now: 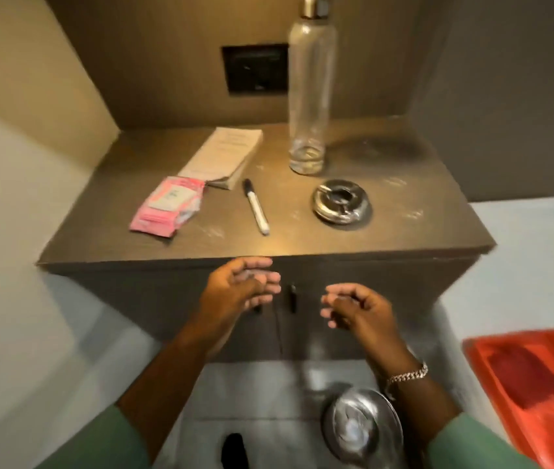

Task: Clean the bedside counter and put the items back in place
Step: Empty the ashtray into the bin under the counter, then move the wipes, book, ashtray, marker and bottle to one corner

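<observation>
The brown bedside counter (302, 238) carries a pink packet (167, 206) at the left, a notepad (224, 154) behind it, a white marker with a black cap (256, 206), a clear glass bottle (310, 93) and a metal ashtray (341, 202) at the right. Light smears show on the counter top. My left hand (241, 287) and my right hand (356, 308) hover in front of the cabinet doors, below the counter's front edge. Both have fingers apart and hold nothing.
A red tray (536, 387) lies on the white bed at the lower right. A round metal bin (363, 428) stands on the floor by my right forearm. A black wall socket panel (255, 67) sits behind the notepad. White bedding lies at the left.
</observation>
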Motion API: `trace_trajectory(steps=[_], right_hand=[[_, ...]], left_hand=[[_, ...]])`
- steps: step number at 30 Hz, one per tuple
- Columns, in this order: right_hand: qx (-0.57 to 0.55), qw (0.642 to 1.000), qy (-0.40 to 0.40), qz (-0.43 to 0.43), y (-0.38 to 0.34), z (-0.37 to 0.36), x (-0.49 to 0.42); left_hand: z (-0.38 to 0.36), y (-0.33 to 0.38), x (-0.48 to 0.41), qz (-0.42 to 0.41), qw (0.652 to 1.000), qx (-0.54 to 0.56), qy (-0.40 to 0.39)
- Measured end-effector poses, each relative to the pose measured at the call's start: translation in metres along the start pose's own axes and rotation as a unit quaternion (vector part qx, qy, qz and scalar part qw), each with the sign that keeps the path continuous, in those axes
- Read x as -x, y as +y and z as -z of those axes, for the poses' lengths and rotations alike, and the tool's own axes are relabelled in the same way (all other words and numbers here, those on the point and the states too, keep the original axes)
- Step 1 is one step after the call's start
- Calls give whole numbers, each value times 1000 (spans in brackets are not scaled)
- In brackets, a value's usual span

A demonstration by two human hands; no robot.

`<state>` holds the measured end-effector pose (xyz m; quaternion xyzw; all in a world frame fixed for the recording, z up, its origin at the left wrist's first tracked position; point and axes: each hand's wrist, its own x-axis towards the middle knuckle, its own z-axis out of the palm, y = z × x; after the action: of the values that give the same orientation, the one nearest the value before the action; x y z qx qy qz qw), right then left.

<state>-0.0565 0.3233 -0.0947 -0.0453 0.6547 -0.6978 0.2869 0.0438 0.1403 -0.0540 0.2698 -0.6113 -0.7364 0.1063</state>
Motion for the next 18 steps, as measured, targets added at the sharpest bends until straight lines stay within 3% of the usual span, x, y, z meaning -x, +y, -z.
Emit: trace_trajectory(steps=[4, 8, 10, 14, 18], right_hand=[[53, 993, -68, 86, -59, -84, -42], [87, 982, 22, 167, -91, -161, -114], [117, 975, 69, 177, -101, -194, -156], [345, 918, 142, 131, -103, -231, -219], [476, 863, 155, 71, -105, -242, -239]], left_hand=[[67, 62, -29, -82, 992, -31, 90], [119, 98, -107, -142, 952, -163, 218], [137, 109, -154, -156, 923, -255, 241], [165, 121, -227, -39, 900, -384, 204], [176, 128, -267, 61, 926, -332, 167]])
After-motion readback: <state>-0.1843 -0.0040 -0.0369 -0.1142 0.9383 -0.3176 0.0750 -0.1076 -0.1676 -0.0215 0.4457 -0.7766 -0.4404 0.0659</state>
